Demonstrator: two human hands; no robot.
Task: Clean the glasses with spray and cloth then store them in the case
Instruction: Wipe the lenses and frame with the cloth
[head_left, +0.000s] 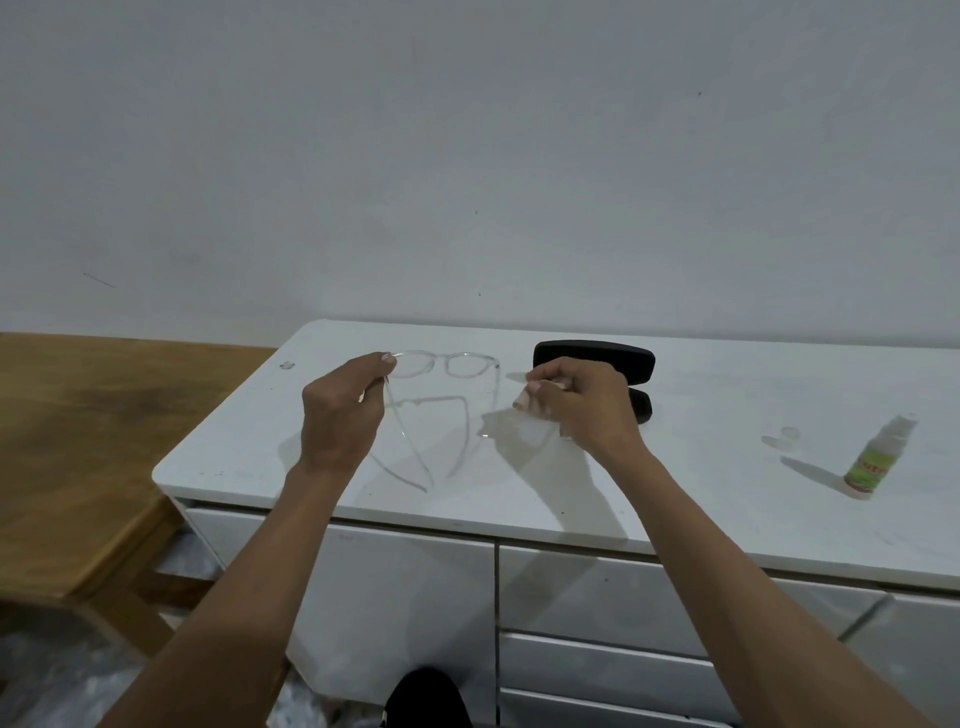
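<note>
With our left hand (340, 410) pinched on the clear-framed glasses (441, 364) above the worktop (675, 467) and our right hand (576, 402) bunching the soft cloth (524, 400), we judge them light, fragile, best gripped by the frame.

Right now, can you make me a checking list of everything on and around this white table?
Surface: white cabinet top, smudged, small dark specks.
Job's things: clear glasses held up, arms unfolded; cloth bunched in hand; black case open, behind; spray bottle upright at right, its clear cap off beside it.
Clutter: small clear bit far left.
Hands: left hand pinches the glasses' corner; right hand grips the cloth.
Cables: nothing seen.
Surroundings: plain wall, wooden table at left, drawers below.
</note>
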